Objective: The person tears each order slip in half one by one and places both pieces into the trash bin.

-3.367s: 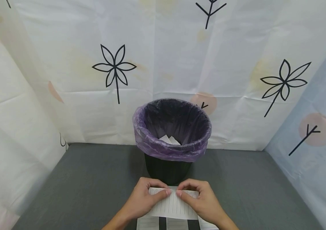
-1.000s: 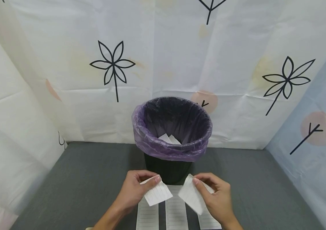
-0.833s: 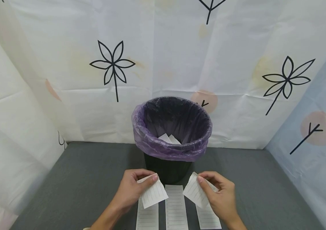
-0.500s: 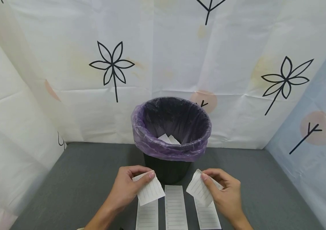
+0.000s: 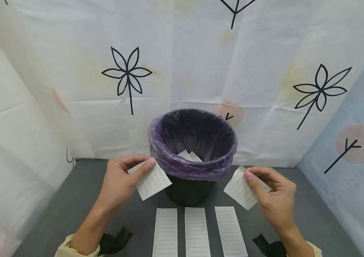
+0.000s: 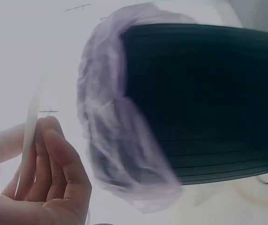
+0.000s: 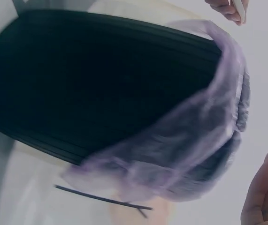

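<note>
While the head view shows scraps [image 5: 185,155] inside the bin [image 5: 189,191], whose dark wall blocks them from both wrist views, the left hand [image 5: 121,180] pinches a torn piece [image 5: 154,182] at the bin's eight o'clock, its lower edge facing five; the right hand [image 5: 276,196] pinches another torn piece [image 5: 241,191] at four, facing seven. Three strips [image 5: 196,232] lie on the surface [image 5: 63,207] toward six, long axes roughly twelve-to-six.

left paper piece [image 5: 153,181] | right paper piece [image 5: 241,189] | both ruled, tilted, pinched aloft
</note>
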A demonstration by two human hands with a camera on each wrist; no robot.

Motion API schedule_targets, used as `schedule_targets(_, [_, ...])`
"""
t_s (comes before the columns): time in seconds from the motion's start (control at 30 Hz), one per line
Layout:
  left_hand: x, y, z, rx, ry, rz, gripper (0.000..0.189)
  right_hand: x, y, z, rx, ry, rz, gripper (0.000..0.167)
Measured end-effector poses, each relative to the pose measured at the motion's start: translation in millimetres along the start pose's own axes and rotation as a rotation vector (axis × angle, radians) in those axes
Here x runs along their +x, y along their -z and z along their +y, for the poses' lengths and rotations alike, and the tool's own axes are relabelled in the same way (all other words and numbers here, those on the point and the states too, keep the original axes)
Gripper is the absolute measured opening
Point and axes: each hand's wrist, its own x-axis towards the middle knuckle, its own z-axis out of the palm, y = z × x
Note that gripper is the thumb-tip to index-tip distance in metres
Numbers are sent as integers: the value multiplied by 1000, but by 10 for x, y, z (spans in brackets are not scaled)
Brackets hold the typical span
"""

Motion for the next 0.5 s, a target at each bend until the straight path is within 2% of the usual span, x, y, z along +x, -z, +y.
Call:
schedule_targets(0.13, [127, -6, 168, 22, -21, 43, 22, 195, -14, -105, -50, 21, 12, 13])
schedule_targets(0.27, [262, -48, 291, 1, -30, 67, 25, 386, -77, -190, -86, 16, 5, 12])
schedule_targets(0.5, [509, -152, 402, -37, -57, 115, 26, 657, -268, -202, -109, 19, -36, 8])
